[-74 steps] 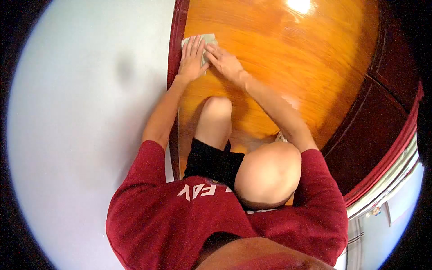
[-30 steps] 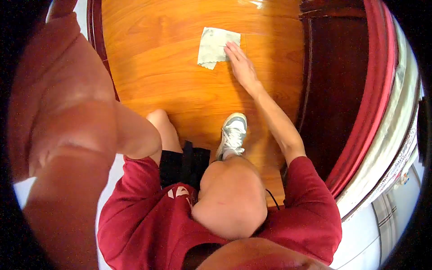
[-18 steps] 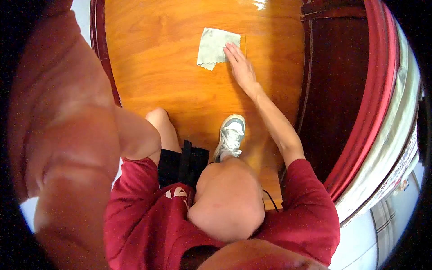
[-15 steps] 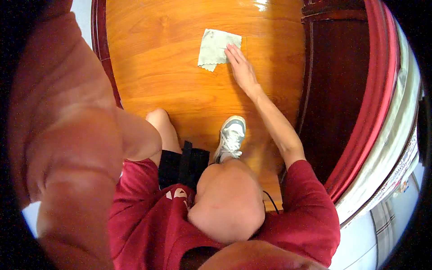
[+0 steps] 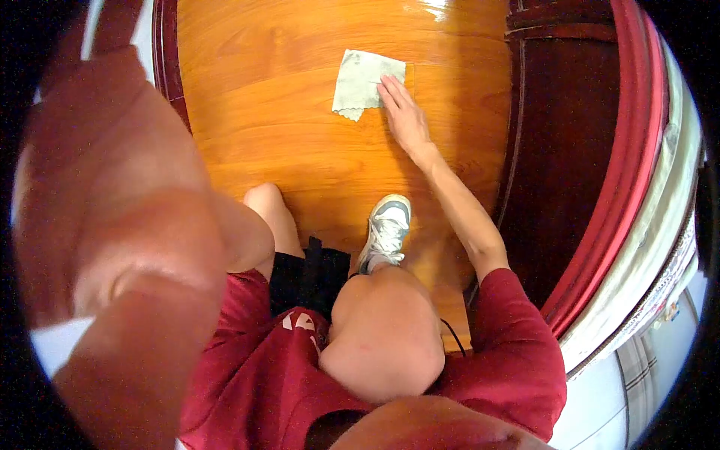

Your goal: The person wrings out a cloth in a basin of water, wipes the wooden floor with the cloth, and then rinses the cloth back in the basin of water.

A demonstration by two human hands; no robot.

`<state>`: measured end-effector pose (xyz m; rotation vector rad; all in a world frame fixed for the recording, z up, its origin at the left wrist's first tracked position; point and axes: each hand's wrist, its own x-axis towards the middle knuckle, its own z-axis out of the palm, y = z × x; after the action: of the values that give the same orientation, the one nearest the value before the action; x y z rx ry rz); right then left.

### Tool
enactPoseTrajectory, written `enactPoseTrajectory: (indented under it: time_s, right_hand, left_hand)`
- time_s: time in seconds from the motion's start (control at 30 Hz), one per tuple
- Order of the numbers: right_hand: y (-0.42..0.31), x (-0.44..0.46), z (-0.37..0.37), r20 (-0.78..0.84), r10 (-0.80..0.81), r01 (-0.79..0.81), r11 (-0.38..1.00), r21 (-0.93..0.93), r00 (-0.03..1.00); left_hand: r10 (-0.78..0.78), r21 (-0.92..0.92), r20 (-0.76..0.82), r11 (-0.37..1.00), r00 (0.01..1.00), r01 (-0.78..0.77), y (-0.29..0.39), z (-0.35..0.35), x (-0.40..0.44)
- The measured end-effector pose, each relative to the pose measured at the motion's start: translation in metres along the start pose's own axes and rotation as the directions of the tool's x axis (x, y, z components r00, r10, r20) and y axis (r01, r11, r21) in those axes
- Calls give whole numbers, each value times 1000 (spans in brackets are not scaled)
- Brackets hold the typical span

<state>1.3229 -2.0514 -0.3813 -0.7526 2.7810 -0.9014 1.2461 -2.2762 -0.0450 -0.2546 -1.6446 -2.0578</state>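
Note:
A pale green cloth (image 5: 358,84) with a wavy lower edge lies on the glossy wooden floor (image 5: 262,112). My right hand (image 5: 403,112) rests its stretched fingers flat on the cloth's right part, without gripping it. Very close to the camera, my left hand (image 5: 142,217) looms large and blurred along the left side, away from the cloth. Its fingertips cannot be made out, nor whether it holds anything.
Below the cloth, a white and grey shoe (image 5: 388,229) stands on the floor by my bent knee (image 5: 382,334). Dark brown furniture (image 5: 562,135) borders the right side, with red and pale layered fabric (image 5: 637,180) beside it. A dark red baseboard (image 5: 166,60) runs at the left.
My left hand has left the cloth and come up close to the camera. My right hand is now on the cloth, which lies farther from the baseboard. The view has shifted, showing the shoe.

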Motion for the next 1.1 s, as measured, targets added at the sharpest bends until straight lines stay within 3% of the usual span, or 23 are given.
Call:
enactPoseTrajectory:
  time_s: [0.07, 0.13, 0.17, 0.2, 0.3, 0.33, 0.4, 0.6, 0.67, 0.7, 0.77, 0.8, 0.87, 0.93, 1.0, 1.1]
  right_hand:
    - [-13, 4, -4, -41, 29, -28, 999, 16, 999]
    - [-23, 10, 2, -85, 62, -60, 998, 34, 994]
    - [-25, 16, 9, -124, 20, -16, 999, 37, 992]
    - [-28, 22, 14, -166, -19, 25, 999, 37, 986]
    - [-25, 29, 23, -150, 50, -41, 997, 64, 987]
    - [-20, 28, 27, -119, 74, -67, 996, 59, 990]
    - [-8, 25, 24, -133, 81, -72, 995, 70, 988]
    - [56, -4, -25, -50, 81, -80, 996, 33, 995]
    - [87, -19, -33, -197, 245, -213, 962, 170, 949]
    - [92, -21, -44, -198, 242, -213, 965, 155, 950]
    - [94, -21, -67, -127, 467, -405, 850, 336, 875]
    - [97, -20, -62, -120, 469, -410, 851, 328, 875]
    - [91, -19, -47, -205, 292, -283, 956, 72, 934]
    - [69, -13, -32, -137, 296, -293, 955, 46, 945]
    - [44, -1, -11, -107, 306, -292, 947, 131, 946]
    - [6, 9, 28, -23, 170, -170, 985, 26, 985]
  left_hand:
    - [-39, 90, 13, 995, 999, 38, -12, 9, -13]
    - [-112, 365, 89, 928, 990, 72, -48, 16, -47]
    - [-32, 629, 200, 771, 979, -103, -75, 16, -76]
    - [-69, 735, 321, 647, 945, -203, -102, 8, -89]
    - [-297, 811, 401, 555, 867, -185, -220, -45, -163]
    - [-293, 805, 409, 562, 864, -191, -244, -58, -181]
    - [-475, 806, 587, 418, 655, -419, -271, -61, -196]
    - [-467, 878, 478, 260, 744, -402, -295, 36, -234]
    - [-400, 863, 491, 344, 774, -369, -319, 78, -247]
    - [-521, 818, 529, 104, 670, -565, -304, 107, -233]
    - [-493, 825, 547, 180, 677, -535, -315, 119, -231]
    - [-477, 823, 563, 249, 675, -511, -317, 119, -228]
    - [-443, 797, 604, 310, 662, -519, -313, 96, -222]
    - [-406, 755, 626, 529, 665, -387, -307, 66, -216]
    - [-437, 783, 606, 475, 664, -402, -300, 30, -214]
    - [-556, 878, 471, 373, 685, -301, -286, -32, -223]
